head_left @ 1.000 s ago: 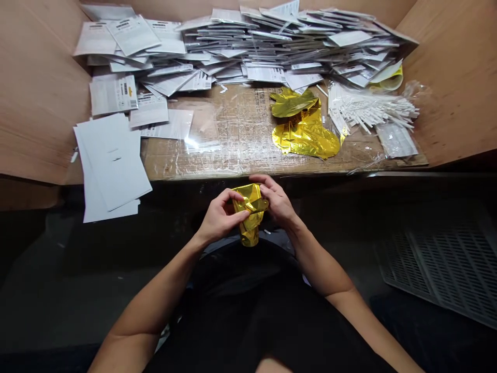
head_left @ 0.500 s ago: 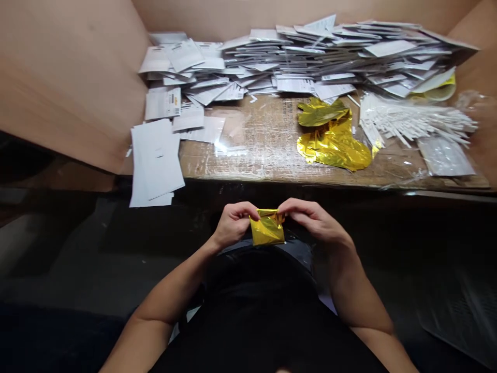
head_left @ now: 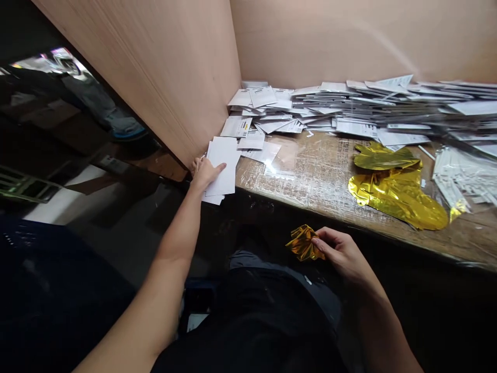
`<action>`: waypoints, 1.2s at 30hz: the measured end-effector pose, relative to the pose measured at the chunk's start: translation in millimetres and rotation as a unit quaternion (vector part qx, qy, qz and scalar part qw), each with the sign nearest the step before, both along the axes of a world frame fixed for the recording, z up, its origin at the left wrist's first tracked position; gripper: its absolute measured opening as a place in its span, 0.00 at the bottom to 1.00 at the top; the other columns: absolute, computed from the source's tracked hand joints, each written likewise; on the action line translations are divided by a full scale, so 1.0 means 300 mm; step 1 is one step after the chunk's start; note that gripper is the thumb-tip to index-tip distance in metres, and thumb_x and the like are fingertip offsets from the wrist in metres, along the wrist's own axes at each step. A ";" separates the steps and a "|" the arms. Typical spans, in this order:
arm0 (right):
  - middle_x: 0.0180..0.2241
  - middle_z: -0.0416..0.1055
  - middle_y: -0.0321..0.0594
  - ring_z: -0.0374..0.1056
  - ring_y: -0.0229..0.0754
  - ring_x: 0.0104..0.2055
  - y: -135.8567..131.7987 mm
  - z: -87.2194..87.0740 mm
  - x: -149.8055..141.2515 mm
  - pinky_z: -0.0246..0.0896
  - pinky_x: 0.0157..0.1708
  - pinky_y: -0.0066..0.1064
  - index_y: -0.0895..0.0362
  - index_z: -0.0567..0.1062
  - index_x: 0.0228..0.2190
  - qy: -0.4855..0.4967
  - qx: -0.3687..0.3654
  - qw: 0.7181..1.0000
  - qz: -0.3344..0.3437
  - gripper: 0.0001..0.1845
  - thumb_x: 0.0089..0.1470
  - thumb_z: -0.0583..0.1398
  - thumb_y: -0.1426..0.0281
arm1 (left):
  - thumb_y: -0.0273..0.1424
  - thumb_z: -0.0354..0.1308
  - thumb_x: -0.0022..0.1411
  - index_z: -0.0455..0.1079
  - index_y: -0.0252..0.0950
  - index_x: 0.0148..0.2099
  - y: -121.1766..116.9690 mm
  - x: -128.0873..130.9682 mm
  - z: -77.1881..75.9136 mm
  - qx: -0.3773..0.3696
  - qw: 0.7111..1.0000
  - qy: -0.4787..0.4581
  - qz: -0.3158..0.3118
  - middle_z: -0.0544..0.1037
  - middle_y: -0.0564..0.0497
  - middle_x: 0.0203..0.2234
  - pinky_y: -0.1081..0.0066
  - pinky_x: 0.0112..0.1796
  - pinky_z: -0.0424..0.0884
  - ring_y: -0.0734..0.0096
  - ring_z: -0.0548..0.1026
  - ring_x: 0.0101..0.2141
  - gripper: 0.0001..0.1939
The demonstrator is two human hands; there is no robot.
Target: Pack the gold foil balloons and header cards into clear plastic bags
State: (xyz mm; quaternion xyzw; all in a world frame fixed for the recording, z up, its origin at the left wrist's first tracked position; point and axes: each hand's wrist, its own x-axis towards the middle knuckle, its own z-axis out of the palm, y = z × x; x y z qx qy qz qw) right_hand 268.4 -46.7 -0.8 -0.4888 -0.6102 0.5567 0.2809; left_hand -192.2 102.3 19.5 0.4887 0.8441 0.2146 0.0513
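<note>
My right hand (head_left: 337,251) pinches a crumpled gold foil piece (head_left: 305,242) between thumb and fingers, held over my lap in front of the table edge. My left hand (head_left: 205,172) reaches to a stack of blank white sheets (head_left: 225,160) at the table's left corner. Its thumb lies across the top sheet, and its fingers curl at the stack's left edge, partly hidden. Flat gold foil balloons (head_left: 392,191) lie on the table to the right.
White printed packets (head_left: 361,127) are heaped along the back wall. White sticks (head_left: 462,176) in clear plastic lie at the right. A wooden side panel (head_left: 186,77) rises just beyond my left hand. The table (head_left: 310,181) is covered with taped cardboard.
My left hand has let go of the gold foil and moved left to the white sheets. My right hand keeps the foil, now bunched up. The view has swung left.
</note>
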 end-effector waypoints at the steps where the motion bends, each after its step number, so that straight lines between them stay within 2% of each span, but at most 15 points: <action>1: 0.29 0.76 0.42 0.69 0.47 0.29 -0.002 -0.008 -0.001 0.64 0.28 0.37 0.52 0.82 0.34 0.002 -0.004 1.000 -0.002 0.18 0.61 0.67 0.50 | 0.51 0.70 0.59 0.71 0.24 0.59 0.023 -0.050 -0.009 -0.027 1.000 0.004 0.009 0.67 0.17 0.63 0.36 0.62 0.62 0.23 0.63 0.66 0.38; 3: 0.29 0.76 0.42 0.70 0.48 0.29 0.000 -0.016 -0.007 0.65 0.28 0.37 0.51 0.82 0.33 0.004 -0.001 1.000 -0.009 0.18 0.60 0.67 0.49 | 0.49 0.68 0.62 0.71 0.25 0.57 0.045 -0.095 -0.026 -0.037 0.999 0.012 0.002 0.69 0.18 0.61 0.41 0.63 0.63 0.28 0.66 0.64 0.34; 7: 0.30 0.78 0.43 0.71 0.49 0.30 0.016 -0.012 -0.029 0.68 0.28 0.38 0.51 0.83 0.33 0.017 0.028 0.999 -0.034 0.18 0.58 0.69 0.48 | 0.38 0.65 0.64 0.69 0.32 0.54 0.032 -0.096 -0.029 0.046 0.998 0.037 -0.005 0.73 0.28 0.59 0.47 0.62 0.64 0.38 0.70 0.61 0.21; 11: 0.33 0.78 0.42 0.72 0.47 0.32 0.032 0.019 -0.096 0.70 0.31 0.37 0.51 0.82 0.34 0.093 0.016 0.993 -0.068 0.16 0.59 0.69 0.51 | 0.36 0.61 0.67 0.67 0.36 0.46 -0.029 -0.083 0.015 0.165 0.982 -0.088 0.003 0.79 0.37 0.47 0.55 0.54 0.73 0.51 0.78 0.50 0.10; 13: 0.41 0.79 0.44 0.75 0.48 0.38 0.050 0.048 -0.167 0.72 0.36 0.37 0.51 0.82 0.33 0.173 0.018 0.983 -0.063 0.14 0.59 0.70 0.53 | 0.42 0.61 0.68 0.66 0.38 0.46 -0.083 -0.007 0.034 0.263 0.940 -0.216 -0.027 0.80 0.41 0.44 0.60 0.49 0.77 0.57 0.80 0.46 0.14; 16: 0.57 0.74 0.48 0.74 0.52 0.52 0.099 0.092 -0.296 0.74 0.45 0.39 0.53 0.81 0.30 0.244 0.076 0.964 -0.070 0.15 0.58 0.71 0.55 | 0.49 0.66 0.64 0.67 0.41 0.53 -0.201 0.228 0.045 0.324 0.835 -0.427 -0.126 0.82 0.43 0.48 0.59 0.47 0.79 0.56 0.82 0.47 0.24; 18: 0.53 0.75 0.48 0.73 0.50 0.49 0.134 0.110 -0.356 0.73 0.43 0.38 0.54 0.79 0.28 0.213 0.122 0.964 -0.105 0.16 0.57 0.70 0.55 | 0.50 0.66 0.64 0.69 0.42 0.57 -0.293 0.397 0.040 0.282 0.777 -0.533 -0.180 0.82 0.42 0.51 0.55 0.50 0.79 0.52 0.82 0.51 0.27; 20: 0.38 0.76 0.44 0.70 0.44 0.37 0.152 0.116 -0.368 0.67 0.34 0.33 0.55 0.76 0.26 0.152 0.143 0.969 -0.132 0.18 0.58 0.68 0.54 | 0.53 0.64 0.64 0.72 0.42 0.58 -0.365 0.508 0.024 0.205 0.732 -0.607 -0.231 0.83 0.41 0.52 0.49 0.52 0.79 0.46 0.81 0.54 0.28; 22: 0.25 0.67 0.36 0.61 0.39 0.28 0.144 0.115 -0.331 0.58 0.28 0.31 0.54 0.72 0.23 0.087 0.151 0.975 -0.140 0.20 0.59 0.66 0.56 | 0.57 0.58 0.64 0.76 0.40 0.57 -0.394 0.548 -0.004 0.106 0.698 -0.653 -0.274 0.83 0.38 0.50 0.42 0.52 0.78 0.39 0.80 0.55 0.31; 24: 0.21 0.64 0.33 0.58 0.37 0.25 0.121 0.116 -0.269 0.53 0.27 0.30 0.54 0.68 0.21 0.014 0.170 0.978 -0.124 0.19 0.59 0.65 0.60 | 0.60 0.56 0.64 0.78 0.39 0.52 -0.376 0.547 -0.041 0.016 0.674 -0.679 -0.289 0.84 0.37 0.46 0.38 0.50 0.78 0.36 0.80 0.53 0.32; 26: 0.21 0.64 0.33 0.59 0.36 0.26 0.098 0.123 -0.209 0.51 0.28 0.30 0.54 0.67 0.20 -0.073 0.194 0.974 -0.095 0.18 0.56 0.65 0.65 | 0.61 0.60 0.61 0.78 0.39 0.44 -0.335 0.544 -0.070 -0.052 0.656 -0.697 -0.285 0.84 0.37 0.40 0.39 0.47 0.79 0.38 0.81 0.48 0.30; 29: 0.20 0.65 0.34 0.58 0.36 0.25 0.084 0.134 -0.148 0.49 0.28 0.30 0.55 0.66 0.19 -0.191 0.202 0.958 -0.067 0.16 0.55 0.63 0.71 | 0.57 0.70 0.55 0.75 0.38 0.38 -0.288 0.580 -0.070 -0.132 0.655 -0.681 -0.300 0.81 0.43 0.33 0.51 0.43 0.80 0.50 0.81 0.40 0.26; 31: 0.21 0.66 0.35 0.59 0.36 0.26 0.082 0.137 -0.122 0.48 0.29 0.31 0.56 0.67 0.19 -0.224 0.189 0.955 -0.053 0.15 0.54 0.62 0.73 | 0.53 0.73 0.55 0.76 0.36 0.37 -0.286 0.623 -0.042 -0.178 0.673 -0.634 -0.337 0.79 0.47 0.29 0.63 0.35 0.76 0.62 0.78 0.32 0.25; 33: 0.23 0.69 0.36 0.62 0.37 0.27 0.076 0.135 -0.096 0.49 0.28 0.30 0.57 0.71 0.21 -0.200 0.158 0.967 -0.027 0.11 0.54 0.63 0.72 | 0.51 0.72 0.59 0.77 0.34 0.37 -0.304 0.666 -0.010 -0.211 0.701 -0.564 -0.383 0.77 0.49 0.27 0.70 0.28 0.69 0.70 0.73 0.26 0.23; 36: 0.26 0.72 0.35 0.65 0.39 0.30 0.054 0.128 -0.052 0.52 0.28 0.29 0.58 0.77 0.26 -0.114 0.095 0.989 -0.003 0.10 0.54 0.66 0.66 | 0.50 0.66 0.65 0.76 0.34 0.37 -0.332 0.710 0.019 -0.197 0.752 -0.460 -0.430 0.78 0.50 0.27 0.73 0.24 0.63 0.72 0.71 0.24 0.22</action>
